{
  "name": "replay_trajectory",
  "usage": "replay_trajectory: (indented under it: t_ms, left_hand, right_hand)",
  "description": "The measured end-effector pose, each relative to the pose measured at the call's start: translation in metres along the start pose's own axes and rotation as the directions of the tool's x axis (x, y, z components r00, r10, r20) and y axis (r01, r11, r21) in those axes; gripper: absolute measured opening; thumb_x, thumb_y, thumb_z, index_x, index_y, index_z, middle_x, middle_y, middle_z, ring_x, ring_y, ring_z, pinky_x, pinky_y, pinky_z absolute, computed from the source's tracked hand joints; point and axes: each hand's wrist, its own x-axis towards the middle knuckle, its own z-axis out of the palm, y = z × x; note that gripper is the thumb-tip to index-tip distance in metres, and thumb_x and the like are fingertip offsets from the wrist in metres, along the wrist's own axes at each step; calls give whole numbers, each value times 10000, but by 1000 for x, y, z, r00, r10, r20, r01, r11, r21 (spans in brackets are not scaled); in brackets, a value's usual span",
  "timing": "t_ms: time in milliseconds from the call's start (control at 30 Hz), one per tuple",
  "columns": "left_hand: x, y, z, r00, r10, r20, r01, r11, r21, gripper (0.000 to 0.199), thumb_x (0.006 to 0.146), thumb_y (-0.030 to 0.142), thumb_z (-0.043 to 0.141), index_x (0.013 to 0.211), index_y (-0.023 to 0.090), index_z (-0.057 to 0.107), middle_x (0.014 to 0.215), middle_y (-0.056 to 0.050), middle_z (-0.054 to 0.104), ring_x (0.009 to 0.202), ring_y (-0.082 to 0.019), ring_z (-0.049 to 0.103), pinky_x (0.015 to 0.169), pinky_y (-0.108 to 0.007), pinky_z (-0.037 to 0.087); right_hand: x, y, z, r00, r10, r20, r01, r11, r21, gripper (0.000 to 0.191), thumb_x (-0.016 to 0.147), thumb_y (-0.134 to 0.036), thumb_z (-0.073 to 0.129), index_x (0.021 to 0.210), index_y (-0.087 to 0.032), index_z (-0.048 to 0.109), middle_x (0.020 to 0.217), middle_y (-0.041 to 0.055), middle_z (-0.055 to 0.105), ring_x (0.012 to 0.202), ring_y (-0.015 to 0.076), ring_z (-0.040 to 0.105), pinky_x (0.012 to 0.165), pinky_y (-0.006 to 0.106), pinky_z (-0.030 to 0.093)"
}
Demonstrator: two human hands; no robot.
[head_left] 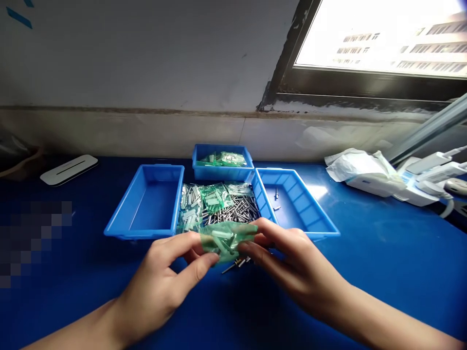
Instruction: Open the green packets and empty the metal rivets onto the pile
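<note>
Between my two hands is a small green see-through plastic bag [228, 238] with white plugs and metal pieces inside. My left hand [171, 277] pinches its left side between thumb and fingers. On the other side, my right hand [292, 257] grips the bag's right edge the same way. Behind the bag lies a heap of metal rivets or screws [237, 210], too small to tell which, with several clear and green bags [213, 197] on and beside it. A few loose metal pieces [241, 262] show just under the held bag.
A blue tray [144, 233] stands left of the heap. The right blue tray [310, 204] has two small metal pieces in it. The back blue tray [222, 172] holds more bags. A white device [69, 169], white plastic wrapping [365, 172] and power plugs [434, 167] lie near the wall.
</note>
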Motion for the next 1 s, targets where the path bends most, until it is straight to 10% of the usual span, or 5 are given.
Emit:
replay_trajectory:
  t_ms: [300,700,1000]
  left_hand:
    - [-3,0,1,984,163,67,-161,986,-37,365,906,123,659,1194,346,673,781,61,761,576,-116,694,592,-124,585]
    - [-3,-4,2,991,47,125,-65,987,145,197,929,171,610,735,201,628,657,60,679,564,-100,674,563,-118,523]
    - [4,3,0,992,14,124,-21,998,56,206,909,144,608,739,220,694,684,81,728,607,-77,709,601,-77,522]
  right_hand:
    - [-20,2,1,991,-124,-52,120,991,-66,135,1032,-247,524,932,-258,614,749,-8,733,592,138,685,562,183,547]
    - [-19,6,5,998,-61,-6,60,996,-65,215,991,-188,522,787,-235,472,680,-55,535,537,104,449,504,201,382]
    - [-18,4,3,998,57,-17,-58,998,-26,278,977,-245,523,719,-240,418,618,-61,497,506,105,386,469,222,321]
